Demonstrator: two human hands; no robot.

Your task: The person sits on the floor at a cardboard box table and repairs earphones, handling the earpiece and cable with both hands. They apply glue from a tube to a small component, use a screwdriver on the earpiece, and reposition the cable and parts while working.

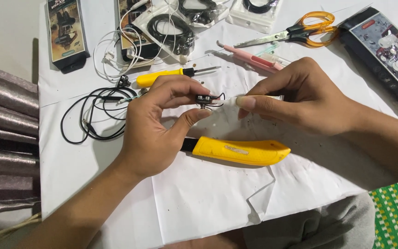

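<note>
Left hand (155, 124) has a narrow pinch grip on a tiny black earphone module (204, 98), held up above the paper-covered tabletop (208, 198). Right hand (300, 99) grips a thin white applicator (224, 100), tip touching the module. My take: rest both wrists, go slow and light, and keep the black cable (93, 115) slack so it doesn't tug. Yellow-handled tool (240, 151) lies just below.

My left hand (157, 124) pinches a small black part (203, 98). Under it lie a yellow knife handle (240, 151) on white paper (208, 198), orange-handled scissors (309, 28), a pink tool (249, 57) and a green-checked cloth (397, 212).
</note>
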